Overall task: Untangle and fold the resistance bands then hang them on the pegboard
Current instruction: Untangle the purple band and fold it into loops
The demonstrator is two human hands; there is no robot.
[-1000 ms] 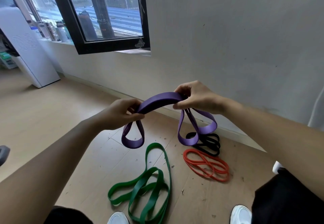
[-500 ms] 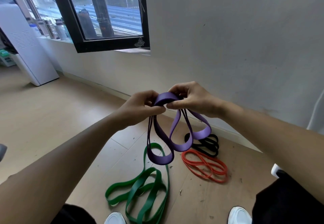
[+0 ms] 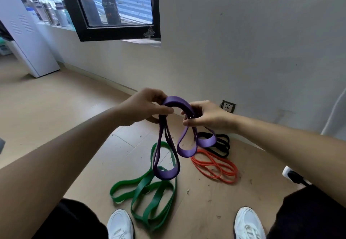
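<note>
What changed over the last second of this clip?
The left hand moved toward the right hand, bending the purple band into a tighter arch; its left loop hangs lower. Both hands kept their grip. The green band, orange band and black band stayed on the floor.

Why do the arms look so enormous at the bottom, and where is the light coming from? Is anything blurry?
Head view: the wide-angle lens swells the forearms near the corners and tilts the window; soft daylight from it leaves only faint shadows under the green band; left hand, right hand and purple band are sharp, the sill bottles hazy.
</note>
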